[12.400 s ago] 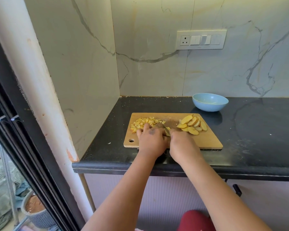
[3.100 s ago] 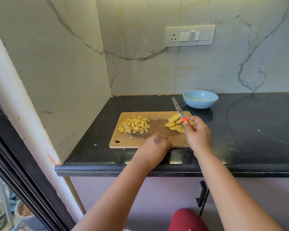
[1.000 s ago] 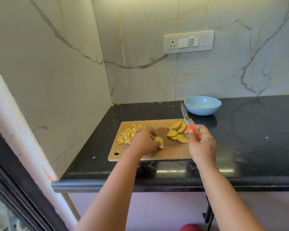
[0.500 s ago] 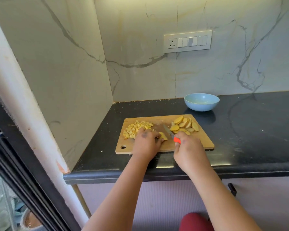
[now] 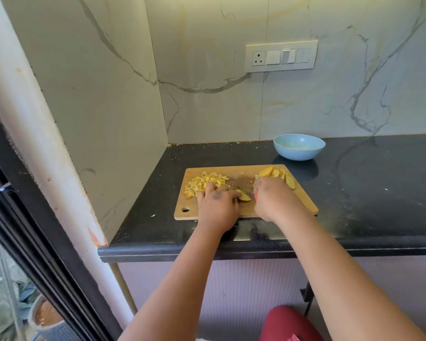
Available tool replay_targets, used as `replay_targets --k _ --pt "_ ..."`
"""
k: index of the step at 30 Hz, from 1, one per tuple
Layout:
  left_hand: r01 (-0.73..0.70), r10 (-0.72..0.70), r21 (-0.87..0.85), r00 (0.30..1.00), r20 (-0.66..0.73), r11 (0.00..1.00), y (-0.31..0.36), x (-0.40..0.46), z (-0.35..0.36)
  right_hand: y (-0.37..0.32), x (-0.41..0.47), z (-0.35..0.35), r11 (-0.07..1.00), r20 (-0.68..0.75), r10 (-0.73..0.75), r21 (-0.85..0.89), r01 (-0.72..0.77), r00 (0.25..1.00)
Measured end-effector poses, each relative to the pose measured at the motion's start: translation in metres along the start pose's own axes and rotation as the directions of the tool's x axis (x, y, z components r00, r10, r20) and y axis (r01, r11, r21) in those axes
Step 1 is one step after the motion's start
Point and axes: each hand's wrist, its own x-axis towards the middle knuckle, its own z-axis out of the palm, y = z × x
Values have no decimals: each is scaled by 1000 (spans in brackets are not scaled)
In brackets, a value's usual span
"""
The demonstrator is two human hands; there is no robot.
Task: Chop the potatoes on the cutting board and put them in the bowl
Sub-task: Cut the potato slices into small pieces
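Both hands are working over the cutting board [image 5: 303,205] right now — the left hand [image 5: 218,205] is pinning down a potato slice [image 5: 243,196] with its fingers curled onto it, and the right hand [image 5: 272,198] is wrapped around a knife [image 5: 255,196], though only a speck of the orange handle is peeking out and the blade is mostly hiding between the hands, so I can't really tell exactly where the edge is sitting. Progress-wise I'd say it's looking roughly half done: a decent pile of diced potato [image 5: 204,183] is sitting on the left part of the board, while a fanned stack of uncut slices [image 5: 279,174] is waiting at the far right corner, just behind the right hand. The blue bowl [image 5: 299,146] is standing on the black counter [image 5: 369,188] just past that corner of the board — and nothing I can make out is lying in it yet. So what's left, as I'm reading it, is dicing this slice, working through the rest of the stack, then moving everything over to the bowl.
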Motion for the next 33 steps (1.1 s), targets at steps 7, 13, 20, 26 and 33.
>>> replay_targets --k 7,13,20,26,33 --pt "13 -13 14 1000 21 1000 1 -1 -2 15 -17 -41 942 129 -85 -313 122 988" --pt "44 -48 -106 998 -33 993 0 -5 -6 51 -45 -12 950 -263 -76 272 150 962" --pt "44 -47 -112 998 -31 993 -3 -5 -1 36 -30 46 941 -343 -57 295 165 938" --pt "44 -47 -85 998 -43 995 -3 -5 -1 24 -26 36 980 -137 -23 193 49 990" --pt "36 -37 -4 999 -39 999 -2 -3 -1 -3 -5 -10 987 33 -77 -136 81 996"
